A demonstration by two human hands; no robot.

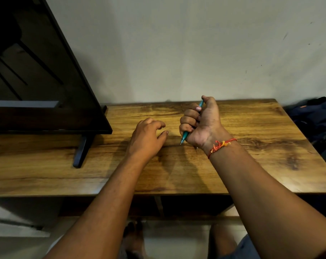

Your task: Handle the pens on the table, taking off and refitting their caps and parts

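Right hand [201, 122] is raised above the tabletop's middle, fist-wrapped round a teal pen [184, 136]. Thumb sits on the pen's top end; the tip points down and left, just above the wood. Palm side faces the camera, and a red-orange thread bracelet [221, 144] is on the wrist. Left hand [147, 135] is palm down beside it, fingers loosely curled, holding nothing, low over the wooden tabletop [251, 165]; whether it touches, cannot tell. A dark TV [37, 71] stands at the left edge on its stand foot [82, 150]. A plain grey wall [177, 43] is behind, and a dark bag [315, 118] lies past the right edge.
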